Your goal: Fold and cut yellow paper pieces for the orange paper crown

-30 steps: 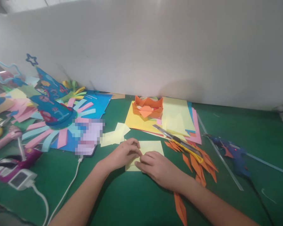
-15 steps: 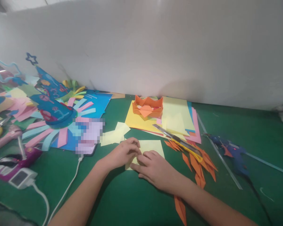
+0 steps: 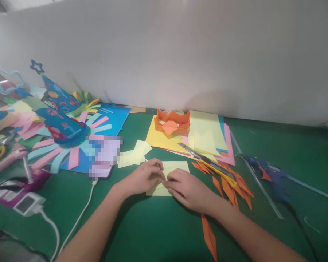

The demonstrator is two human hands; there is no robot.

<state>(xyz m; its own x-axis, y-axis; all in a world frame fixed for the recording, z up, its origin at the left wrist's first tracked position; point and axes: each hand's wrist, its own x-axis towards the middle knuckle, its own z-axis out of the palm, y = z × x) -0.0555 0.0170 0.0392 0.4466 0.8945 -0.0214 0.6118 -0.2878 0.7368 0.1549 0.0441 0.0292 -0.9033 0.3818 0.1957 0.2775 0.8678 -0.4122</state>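
A pale yellow sheet of paper lies flat on the green table, partly covered by my hands. My left hand rests over its left side, fingers curled and pinched on a piece of pale yellow paper lying on the sheet. From the right, my right hand meets it, its fingertips pressed together at the same piece. The fingers hide most of that piece, so its folds are hard to make out. Beyond the left hand lie several small pale yellow paper squares.
An orange folded-paper crown sits on stacked coloured paper. A yellow box cutter lies across folded orange pieces. A blue glue gun and clear stick are at right. Decorated blue cone hats, a phone and power strip occupy the left.
My right hand has drawn back slightly to the right and its fingers have closed in toward the left fingertips, baring more of the sheet's lower edge. My left hand stays nearly in place.
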